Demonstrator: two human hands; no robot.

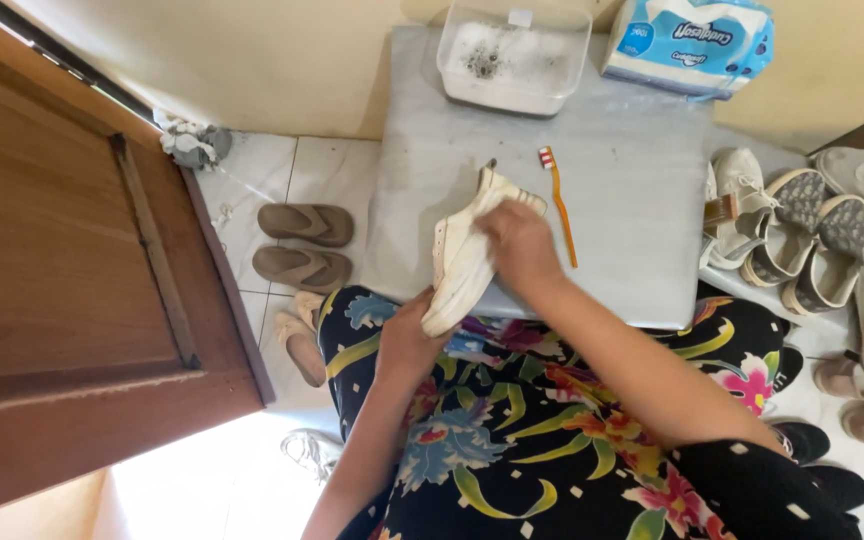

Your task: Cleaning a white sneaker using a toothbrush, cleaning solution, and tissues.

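A white sneaker [460,262] lies on its side at the near edge of a grey stone-topped table [632,190]. My left hand [407,335] grips its toe end from below. My right hand [517,240] presses on the shoe's upper side near the heel; its fingers are closed, and whether a cloth is under them I cannot tell. An orange toothbrush [558,205] lies on the table just right of the shoe. A clear plastic tub [512,55] holding foamy water stands at the table's far edge.
A blue pack of tissues [690,40] sits at the far right corner. Several sneakers [812,235] crowd the floor on the right. Brown flip-flops [304,245] lie on white tiles to the left, beside an open wooden door [62,280]. A floral skirt covers my lap.
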